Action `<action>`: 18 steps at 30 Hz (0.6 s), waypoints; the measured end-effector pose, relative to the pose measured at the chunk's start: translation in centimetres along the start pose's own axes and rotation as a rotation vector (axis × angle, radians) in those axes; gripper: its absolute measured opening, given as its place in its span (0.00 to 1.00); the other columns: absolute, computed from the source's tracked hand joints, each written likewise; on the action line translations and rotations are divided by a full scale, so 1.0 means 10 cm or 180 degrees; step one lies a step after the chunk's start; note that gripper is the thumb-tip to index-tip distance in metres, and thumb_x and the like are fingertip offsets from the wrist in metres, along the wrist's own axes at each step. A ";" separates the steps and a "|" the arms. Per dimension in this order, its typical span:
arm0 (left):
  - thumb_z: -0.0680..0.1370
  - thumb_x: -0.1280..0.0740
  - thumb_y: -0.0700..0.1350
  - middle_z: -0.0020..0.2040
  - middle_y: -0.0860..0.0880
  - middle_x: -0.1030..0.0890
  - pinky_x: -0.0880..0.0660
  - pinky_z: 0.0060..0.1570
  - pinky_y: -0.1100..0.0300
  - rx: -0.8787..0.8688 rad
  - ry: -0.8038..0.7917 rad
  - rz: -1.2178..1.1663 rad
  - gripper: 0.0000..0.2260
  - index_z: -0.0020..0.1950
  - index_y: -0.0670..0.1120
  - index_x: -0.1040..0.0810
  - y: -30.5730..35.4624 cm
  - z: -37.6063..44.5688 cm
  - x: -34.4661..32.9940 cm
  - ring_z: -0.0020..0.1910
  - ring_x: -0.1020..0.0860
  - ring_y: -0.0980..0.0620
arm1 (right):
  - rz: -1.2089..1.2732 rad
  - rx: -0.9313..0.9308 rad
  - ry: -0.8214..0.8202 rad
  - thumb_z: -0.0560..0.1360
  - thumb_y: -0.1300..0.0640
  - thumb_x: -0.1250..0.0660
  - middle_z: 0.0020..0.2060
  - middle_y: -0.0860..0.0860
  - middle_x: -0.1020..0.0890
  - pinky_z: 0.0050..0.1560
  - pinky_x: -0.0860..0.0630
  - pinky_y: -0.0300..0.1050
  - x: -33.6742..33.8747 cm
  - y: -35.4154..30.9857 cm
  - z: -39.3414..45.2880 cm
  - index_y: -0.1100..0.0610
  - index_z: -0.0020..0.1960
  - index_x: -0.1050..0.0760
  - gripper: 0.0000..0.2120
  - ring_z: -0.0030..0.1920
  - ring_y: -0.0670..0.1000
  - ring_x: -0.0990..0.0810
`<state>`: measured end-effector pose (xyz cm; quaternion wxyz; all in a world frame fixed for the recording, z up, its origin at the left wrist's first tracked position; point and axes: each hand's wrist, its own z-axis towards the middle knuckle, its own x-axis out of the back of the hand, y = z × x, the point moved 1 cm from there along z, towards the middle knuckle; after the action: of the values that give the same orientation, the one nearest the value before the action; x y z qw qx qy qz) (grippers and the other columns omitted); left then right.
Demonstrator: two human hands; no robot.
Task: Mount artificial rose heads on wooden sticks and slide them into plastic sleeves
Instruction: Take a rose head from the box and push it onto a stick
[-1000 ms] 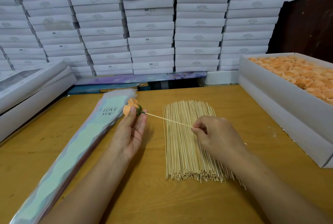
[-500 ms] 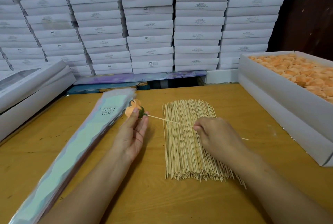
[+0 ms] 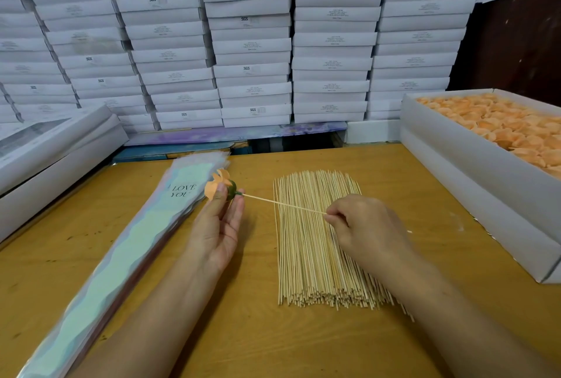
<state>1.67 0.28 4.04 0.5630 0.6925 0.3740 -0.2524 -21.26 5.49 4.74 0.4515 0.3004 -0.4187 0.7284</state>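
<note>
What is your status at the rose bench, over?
Left hand holds rose head; right hand pinches stick, tip at green base. Sleeves beside left hand, not yet used. Nothing blocking.

Top plastic sleeve (image 3: 145,235): "LOVE YOU", dark lettering
Stacked white boxes (image 3: 246,43): "SGS" on several ends; other print too small to read

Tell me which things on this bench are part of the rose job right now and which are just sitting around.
In use:
- rose head, held by the left hand
- wooden stick, pinched by the right hand
- pile of sticks
- stack of plastic sleeves
- open box of rose heads

Lying about:
- stacked white boxes behind
- closed boxes at the left
</note>
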 end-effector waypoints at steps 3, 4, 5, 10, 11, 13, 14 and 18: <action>0.78 0.31 0.40 0.46 0.42 0.14 0.18 0.47 0.60 0.0048 -0.0035 -0.0005 0.07 0.54 0.38 0.19 -0.02 -0.01 0.00 0.42 0.14 0.52 | -0.0037 -0.0015 -0.0020 0.81 0.53 0.34 0.42 0.45 0.18 0.38 0.32 0.35 -0.01 0.01 -0.01 0.53 0.48 0.17 0.08 0.40 0.45 0.23; 0.78 0.31 0.40 0.45 0.42 0.14 0.18 0.47 0.59 0.0057 -0.0045 -0.0001 0.07 0.54 0.38 0.19 -0.03 -0.01 -0.01 0.42 0.14 0.51 | -0.0050 -0.0035 -0.0062 0.81 0.53 0.34 0.41 0.45 0.18 0.39 0.30 0.38 -0.01 0.02 -0.01 0.53 0.48 0.17 0.08 0.40 0.46 0.23; 0.78 0.31 0.40 0.45 0.42 0.14 0.18 0.48 0.59 0.0066 -0.0055 0.0005 0.07 0.54 0.39 0.19 -0.03 -0.01 -0.01 0.42 0.14 0.51 | -0.0074 -0.0056 -0.0112 0.81 0.53 0.35 0.40 0.45 0.19 0.38 0.29 0.39 -0.02 0.03 -0.01 0.53 0.48 0.18 0.09 0.39 0.46 0.23; 0.77 0.31 0.40 0.43 0.41 0.13 0.17 0.43 0.61 0.0100 -0.0128 0.0007 0.08 0.54 0.38 0.20 -0.05 -0.01 -0.01 0.41 0.14 0.51 | -0.0245 -0.0097 -0.0352 0.82 0.55 0.38 0.36 0.46 0.19 0.32 0.32 0.37 -0.02 0.04 0.01 0.54 0.47 0.18 0.11 0.36 0.45 0.23; 0.77 0.31 0.40 0.43 0.41 0.13 0.17 0.42 0.61 0.0104 -0.0135 0.0005 0.08 0.54 0.38 0.20 -0.04 -0.01 -0.01 0.41 0.14 0.51 | -0.0263 -0.0102 -0.0410 0.82 0.56 0.38 0.37 0.47 0.19 0.34 0.28 0.38 -0.01 0.04 0.01 0.54 0.47 0.18 0.11 0.36 0.46 0.22; 0.78 0.31 0.40 0.43 0.41 0.13 0.17 0.41 0.61 0.0116 -0.0148 0.0000 0.08 0.54 0.38 0.20 -0.04 0.00 0.00 0.41 0.14 0.51 | -0.0311 -0.0084 -0.0523 0.82 0.56 0.39 0.37 0.47 0.18 0.42 0.21 0.45 -0.01 0.03 0.01 0.55 0.48 0.19 0.11 0.38 0.47 0.21; 0.77 0.31 0.40 0.43 0.41 0.13 0.17 0.41 0.61 0.0118 -0.0156 0.0003 0.07 0.54 0.38 0.19 -0.04 0.01 0.00 0.41 0.14 0.51 | -0.0337 -0.0064 -0.0566 0.82 0.57 0.39 0.38 0.48 0.18 0.45 0.19 0.48 0.00 0.02 0.01 0.55 0.48 0.19 0.11 0.38 0.48 0.20; 0.76 0.30 0.40 0.44 0.41 0.13 0.17 0.43 0.61 0.0100 -0.0173 -0.0012 0.09 0.53 0.38 0.19 -0.04 0.02 0.02 0.41 0.14 0.51 | -0.0322 -0.0019 -0.0678 0.82 0.60 0.39 0.38 0.51 0.17 0.44 0.18 0.52 -0.01 0.03 0.02 0.57 0.47 0.19 0.10 0.38 0.50 0.19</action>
<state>1.46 0.18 3.63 0.5615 0.6934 0.3558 -0.2779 -21.53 5.23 4.64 0.4416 0.3955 -0.4508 0.6674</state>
